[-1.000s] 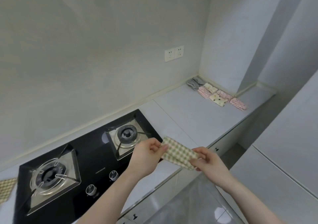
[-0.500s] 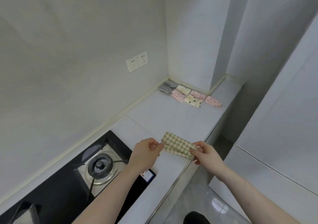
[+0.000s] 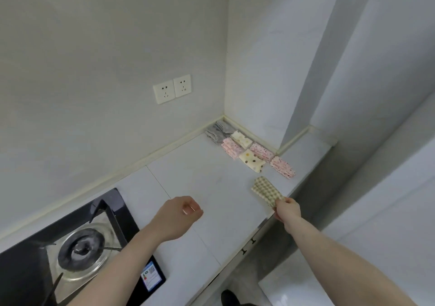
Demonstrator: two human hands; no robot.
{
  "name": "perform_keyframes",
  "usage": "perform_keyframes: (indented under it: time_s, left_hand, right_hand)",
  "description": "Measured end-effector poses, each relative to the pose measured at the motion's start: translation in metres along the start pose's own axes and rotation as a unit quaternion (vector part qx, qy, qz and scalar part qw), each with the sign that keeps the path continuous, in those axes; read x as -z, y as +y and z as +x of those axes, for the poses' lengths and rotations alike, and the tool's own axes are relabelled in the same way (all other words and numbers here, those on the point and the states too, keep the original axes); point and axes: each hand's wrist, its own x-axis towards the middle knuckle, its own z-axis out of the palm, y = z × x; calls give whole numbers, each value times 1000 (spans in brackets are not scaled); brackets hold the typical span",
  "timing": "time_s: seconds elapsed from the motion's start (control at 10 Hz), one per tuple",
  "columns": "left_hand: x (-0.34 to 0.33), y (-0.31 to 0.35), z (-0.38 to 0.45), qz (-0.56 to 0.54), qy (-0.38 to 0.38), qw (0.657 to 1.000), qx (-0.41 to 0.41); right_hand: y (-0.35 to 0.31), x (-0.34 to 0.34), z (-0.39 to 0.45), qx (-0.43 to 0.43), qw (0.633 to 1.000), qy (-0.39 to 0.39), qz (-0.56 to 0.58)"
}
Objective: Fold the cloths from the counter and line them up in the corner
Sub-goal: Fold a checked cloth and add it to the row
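The folded checked cloth is green and cream. Its long side points away from the person and a bit to the left, toward the corner. It is out over the white counter, near the front edge. Whether its far end touches the counter cannot be told.

The right hand pinches the near end of the cloth between thumb and fingers. The left hand holds nothing. Its fingers are loosely curled, and it hangs over the counter, well apart from the cloth.

In the corner lie more folded cloths in rows. There are gray cloths right in the corner, then pink cloths and cream dotted cloths beside them. The nearest pink one is close to the checked cloth but not touching it.

A black stove sits at the left. Two white sockets are on the wall
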Motion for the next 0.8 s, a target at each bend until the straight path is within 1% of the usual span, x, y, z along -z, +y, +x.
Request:
perform_keyframes:
  time_s: [0.1,0.3,0.4,0.5,0.6,0.7,0.8]
  left_hand:
    - [-2,9,18,-2,17,1000,16]
    - [-18,23,45,-24,35,998,45]
    - [-24,28,54,-34,28,997,59]
    - [-28,30,61,-43,19,996,72]
    - [-27,30,68,-48,19,995,81]
    - [-28,31,73,-57,19,994,91]
    - [-33,32,76,-62,17,993,100]
  right_hand:
    - [-16,2,48,-18,999,29,-1]
    - [-50,0,109,14,998,11,-54]
    - [-61,-10,123,-7,994,23,-104]
    - [-60,-16,124,30,961,89,-261]
    - [-45,-24,124,184,892,49,-409]
    - [-20,-32,128,225,856,10,-466]
    - [-12,-38,127,192,853,-21,-484]
